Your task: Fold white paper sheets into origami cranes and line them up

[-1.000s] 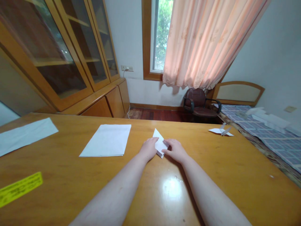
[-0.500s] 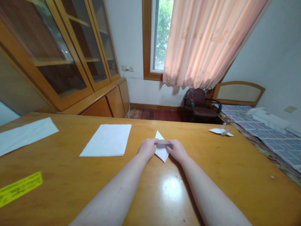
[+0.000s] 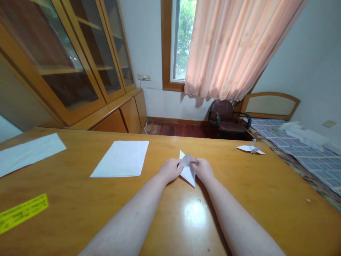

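Observation:
A small piece of folded white paper [image 3: 188, 175] is held between my two hands, just above or on the wooden table. One pointed end faces me and another points away. A shaded flap stands up between my fingers. My left hand [image 3: 170, 170] pinches the paper's left side, and my right hand [image 3: 204, 169] grips its right edge near the raised flap. Both hands have their fingers closed on it; some fingertips are hidden behind the paper.
A stack of white paper sheets [image 3: 121, 159] lies left of my hands, with a long paper strip [image 3: 29, 153] farther left. Near the table's [image 3: 239, 199] far right corner sits a folded paper figure [image 3: 250, 147]. A yellow label [image 3: 23, 213] is at the near left. Beyond stands a chair [image 3: 225, 115].
The folded paper has turned, its near point swinging to the right. Its flap, seen nearly edge-on before, now shows a wider face. My left hand has shifted slightly right.

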A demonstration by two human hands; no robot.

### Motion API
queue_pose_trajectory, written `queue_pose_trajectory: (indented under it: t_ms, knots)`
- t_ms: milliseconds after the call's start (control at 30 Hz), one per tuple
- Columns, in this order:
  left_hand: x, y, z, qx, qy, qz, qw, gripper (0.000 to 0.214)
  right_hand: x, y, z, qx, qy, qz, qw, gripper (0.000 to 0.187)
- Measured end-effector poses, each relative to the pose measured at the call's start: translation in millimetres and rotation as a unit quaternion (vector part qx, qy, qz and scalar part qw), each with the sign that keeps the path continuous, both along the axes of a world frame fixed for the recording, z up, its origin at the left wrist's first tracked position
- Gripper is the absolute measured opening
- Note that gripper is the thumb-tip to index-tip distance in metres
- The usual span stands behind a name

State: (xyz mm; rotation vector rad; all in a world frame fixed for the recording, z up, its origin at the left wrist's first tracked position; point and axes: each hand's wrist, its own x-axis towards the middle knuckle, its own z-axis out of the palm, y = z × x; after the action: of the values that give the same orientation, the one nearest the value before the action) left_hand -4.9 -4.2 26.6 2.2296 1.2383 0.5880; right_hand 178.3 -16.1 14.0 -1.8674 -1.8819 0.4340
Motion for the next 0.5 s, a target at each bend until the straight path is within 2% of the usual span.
queue_pose_trajectory:
  t_ms: [133, 367, 500]
  knots:
    - [-0.1, 5.1, -7.6, -0.014, 0.008, 0.032, 0.999, 0.025, 0.6, -0.1, -0.2, 0.023, -0.013, -0.036, 0.999, 0.028]
    - [-1.3, 11.2, -16.9, -0.004, 0.029, 0.102, 0.994, 0.026, 4.3, 0.7, -0.7, 0.032, 0.034, -0.11, 0.993, 0.028]
    - [-1.5, 11.9, -17.7, -0.002, 0.034, 0.101, 0.994, 0.026, 3.3, 0.2, -0.6, 0.034, 0.039, -0.106, 0.993, 0.029]
